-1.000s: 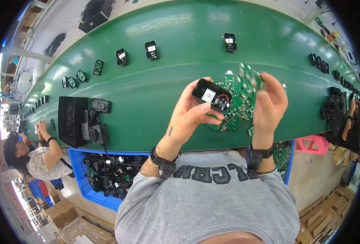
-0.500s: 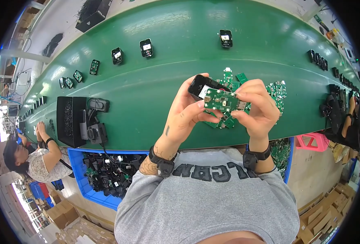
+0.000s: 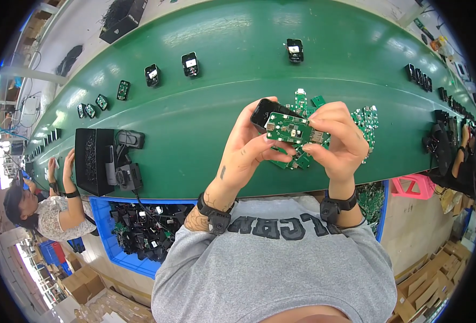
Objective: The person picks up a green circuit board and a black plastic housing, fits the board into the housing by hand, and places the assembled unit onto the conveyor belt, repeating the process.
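Note:
My left hand (image 3: 243, 142) is closed around a black plastic casing (image 3: 263, 112), its thumb reaching to the end of a green circuit board (image 3: 290, 128). The board lies tilted over the casing and covers most of its inside. Between thumb and fingers, my right hand (image 3: 337, 139) pinches the board's other end, beside a metal USB port (image 3: 317, 137). Beneath and behind both hands, loose green circuit boards (image 3: 301, 99) are piled on the green bench. More boards (image 3: 365, 129) lie just right of my right hand.
Black casings (image 3: 190, 64) and small boards (image 3: 102, 102) stand in a spaced row along the bench (image 3: 205, 113). A black box (image 3: 94, 161) is at left. Blue bins (image 3: 104, 231) of parts sit below the bench edge, near a pink stool (image 3: 418, 187). A co-worker (image 3: 60, 215) works at far left.
The board has shifted slightly left and now lies farther over the casing. The casings along the bench have moved slightly left. The co-worker at left has raised both hands.

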`<action>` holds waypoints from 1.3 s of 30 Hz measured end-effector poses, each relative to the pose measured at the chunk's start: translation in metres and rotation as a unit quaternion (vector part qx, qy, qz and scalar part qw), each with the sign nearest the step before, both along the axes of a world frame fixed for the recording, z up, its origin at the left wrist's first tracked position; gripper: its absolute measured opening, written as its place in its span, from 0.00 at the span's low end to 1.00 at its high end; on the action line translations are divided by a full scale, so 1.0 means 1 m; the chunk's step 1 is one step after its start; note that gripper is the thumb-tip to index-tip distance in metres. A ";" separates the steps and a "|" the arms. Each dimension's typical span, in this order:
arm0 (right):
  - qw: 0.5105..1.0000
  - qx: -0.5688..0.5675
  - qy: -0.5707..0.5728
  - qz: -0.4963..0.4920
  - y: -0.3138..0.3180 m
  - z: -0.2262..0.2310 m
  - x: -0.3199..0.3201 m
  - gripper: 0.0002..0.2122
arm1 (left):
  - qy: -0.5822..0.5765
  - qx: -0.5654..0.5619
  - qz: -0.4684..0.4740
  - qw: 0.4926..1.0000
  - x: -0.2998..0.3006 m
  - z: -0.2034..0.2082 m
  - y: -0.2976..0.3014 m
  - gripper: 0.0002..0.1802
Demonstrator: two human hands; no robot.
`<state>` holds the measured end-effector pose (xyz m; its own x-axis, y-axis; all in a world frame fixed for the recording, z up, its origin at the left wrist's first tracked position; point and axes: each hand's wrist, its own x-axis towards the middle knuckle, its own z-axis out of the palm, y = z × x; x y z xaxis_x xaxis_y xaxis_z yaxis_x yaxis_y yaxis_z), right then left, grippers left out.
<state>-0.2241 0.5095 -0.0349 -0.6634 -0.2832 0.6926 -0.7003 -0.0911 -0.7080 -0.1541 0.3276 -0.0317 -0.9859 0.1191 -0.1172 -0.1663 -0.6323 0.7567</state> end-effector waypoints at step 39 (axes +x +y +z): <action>0.967 0.089 -0.235 0.048 0.001 0.010 -0.008 0.17 | 0.114 -0.283 -0.025 0.952 -0.014 -0.002 0.014 0.40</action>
